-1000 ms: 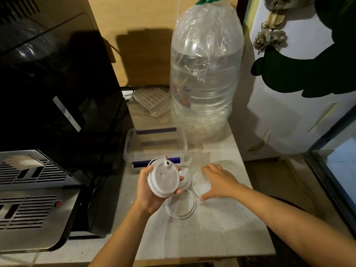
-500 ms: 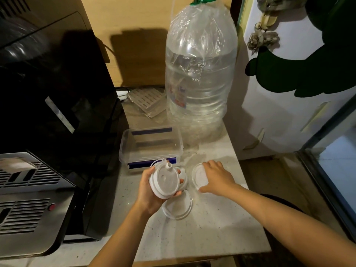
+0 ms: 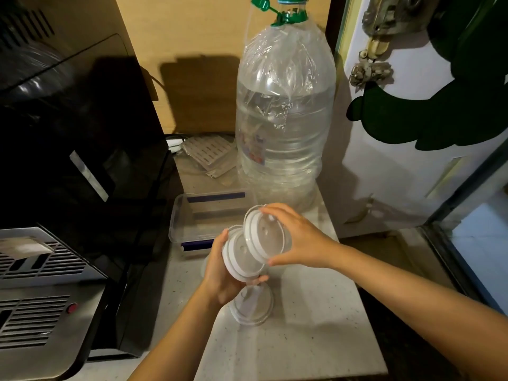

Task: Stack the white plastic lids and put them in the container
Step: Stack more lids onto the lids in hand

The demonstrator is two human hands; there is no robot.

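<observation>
My left hand [image 3: 220, 276] grips a white plastic lid [image 3: 239, 257], tilted with its underside facing up and right. My right hand [image 3: 297, 240] holds a second white lid [image 3: 264, 235] by its rim, right above and overlapping the first one, the two touching or nearly so. A third lid [image 3: 251, 306] lies flat on the counter below my hands, partly hidden by my left hand. The clear rectangular container [image 3: 192, 218] with blue clips stands open just behind the lids.
A big clear water bottle [image 3: 286, 122] wrapped in plastic stands behind the container. A black appliance [image 3: 77, 149] and a steel vented machine [image 3: 41, 298] fill the left side. The speckled counter [image 3: 316, 325] ends at right beside a white door [image 3: 412, 160].
My right hand lifted a lid off the counter and brought it up over the lid in my left hand. The left hand tilted its lid towards the right.
</observation>
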